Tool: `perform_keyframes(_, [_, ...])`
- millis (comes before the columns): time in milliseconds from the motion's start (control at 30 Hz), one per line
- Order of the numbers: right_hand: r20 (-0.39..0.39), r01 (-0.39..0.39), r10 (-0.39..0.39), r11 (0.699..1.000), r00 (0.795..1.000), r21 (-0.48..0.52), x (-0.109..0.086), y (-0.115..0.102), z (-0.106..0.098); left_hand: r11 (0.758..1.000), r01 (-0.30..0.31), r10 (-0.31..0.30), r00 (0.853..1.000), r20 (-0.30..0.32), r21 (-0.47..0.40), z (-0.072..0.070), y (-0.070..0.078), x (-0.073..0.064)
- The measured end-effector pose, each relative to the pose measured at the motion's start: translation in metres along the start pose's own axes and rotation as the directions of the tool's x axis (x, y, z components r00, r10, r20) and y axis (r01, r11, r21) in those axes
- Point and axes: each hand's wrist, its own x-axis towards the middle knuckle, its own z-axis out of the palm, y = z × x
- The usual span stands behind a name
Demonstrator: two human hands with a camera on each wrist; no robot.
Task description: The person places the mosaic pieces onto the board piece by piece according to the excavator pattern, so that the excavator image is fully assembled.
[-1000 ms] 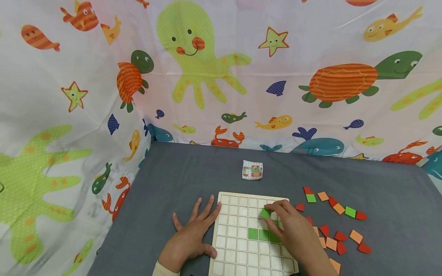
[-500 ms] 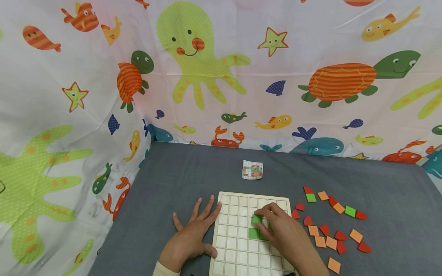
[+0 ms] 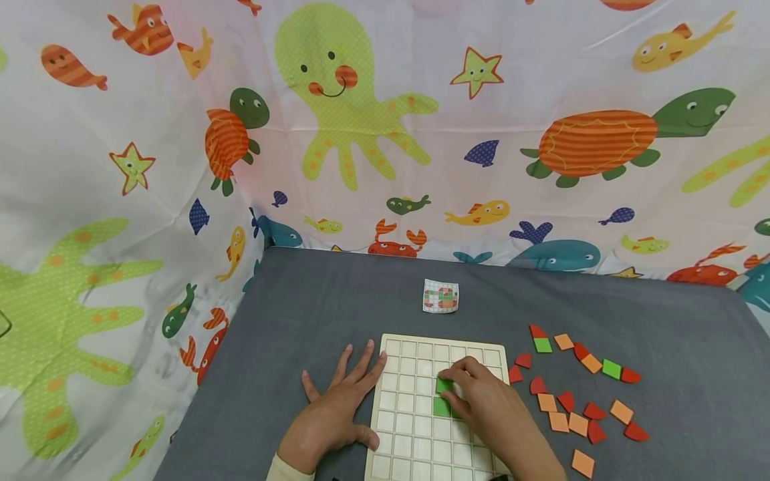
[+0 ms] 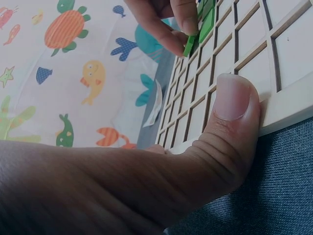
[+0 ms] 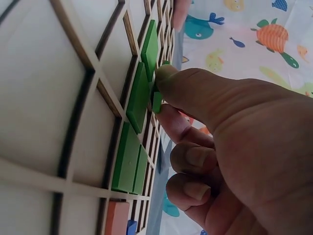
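Note:
My right hand (image 3: pixel 490 404) pinches a green square tile (image 3: pixel 444 385) between thumb and fingertips, low over the wooden grid board (image 3: pixel 404 422). In the right wrist view that tile (image 5: pixel 157 102) stands tilted at the grid, partly hidden by the thumb. Several green tiles (image 5: pixel 139 98) sit in cells beside it; in the head view one green tile (image 3: pixel 442 407) shows just below the pinched one. My left hand (image 3: pixel 337 417) lies spread at the board's left side, index fingertip and thumb on its edge. Seen close in the left wrist view, the left thumb (image 4: pixel 230 117) rests on the frame.
Right of the board lie scattered red quarter-round tiles (image 3: pixel 565 401), orange squares (image 3: pixel 578 423) and green squares (image 3: pixel 611 369). A small printed pattern card (image 3: pixel 441 296) lies behind the board on the grey cloth (image 3: pixel 337 294). A sea-animal curtain (image 3: pixel 385 133) hangs behind.
My right hand has carried the green tile leftward across the board and slightly nearer, uncovering some red and orange tiles at the right. The left hand has stayed in place.

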Motion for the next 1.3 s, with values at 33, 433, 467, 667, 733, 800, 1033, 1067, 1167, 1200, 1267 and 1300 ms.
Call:
perform_keyframes(33, [0.002,0.002,-0.002,1.0,1.0,-0.002,0.0,0.0,0.0,1.0,0.004,-0.004,1.0,-0.001,0.003,0.001,-0.001,0.001])
perform_keyframes(433, [0.024,0.018,-0.018,1.0,1.0,-0.004,0.0,-0.001,0.002,1.0,-0.004,0.004,1.0,-0.011,0.014,0.004,-0.004,0.003])
perform_keyframes(467, [0.023,0.018,-0.018,1.0,1.0,-0.005,0.0,-0.001,0.003,1.0,-0.009,0.009,1.0,-0.016,0.014,0.006,-0.005,0.003])
perform_keyframes(667, [0.004,0.026,-0.026,1.0,1.0,0.0,0.0,-0.001,0.001,1.0,0.002,-0.002,1.0,-0.002,0.01,0.002,-0.001,0.002])
perform_keyframes(733, [-0.008,0.016,-0.016,1.0,1.0,-0.002,-0.001,-0.001,-0.002,1.0,-0.006,0.006,1.0,-0.003,0.005,0.001,-0.001,0.001])
perform_keyframes(800, [-0.021,-0.008,0.008,1.0,1.0,0.0,-0.001,-0.001,-0.006,1.0,-0.011,0.011,1.0,-0.007,0.003,0.0,0.0,0.0])
perform_keyframes(1033, [-0.134,-0.056,0.051,0.998,0.99,-0.029,-0.008,0.016,-0.024,1.0,0.001,0.0,1.0,-0.01,0.001,0.006,-0.005,0.002])
perform_keyframes(1067, [-0.151,-0.062,0.054,0.997,0.987,-0.043,-0.009,0.021,-0.026,1.0,-0.003,0.003,1.0,-0.016,0.002,0.008,-0.008,0.003])
perform_keyframes(1167, [-0.165,-0.102,0.091,0.993,0.982,-0.063,-0.013,0.033,-0.033,1.0,-0.004,0.004,1.0,-0.028,-0.001,0.013,-0.014,0.006])
perform_keyframes(1200, [-0.164,-0.119,0.105,0.99,0.981,-0.072,-0.015,0.037,-0.036,1.0,-0.008,0.008,0.999,-0.034,0.001,0.014,-0.016,0.006])
perform_keyframes(1267, [-0.151,-0.152,0.139,0.986,0.979,-0.074,-0.018,0.044,-0.04,1.0,-0.018,0.019,0.999,-0.039,0.012,0.014,-0.016,0.006])
perform_keyframes(1300, [-0.143,-0.168,0.156,0.983,0.977,-0.072,-0.019,0.048,-0.042,1.0,-0.018,0.018,0.999,-0.035,0.013,0.013,-0.017,0.006])
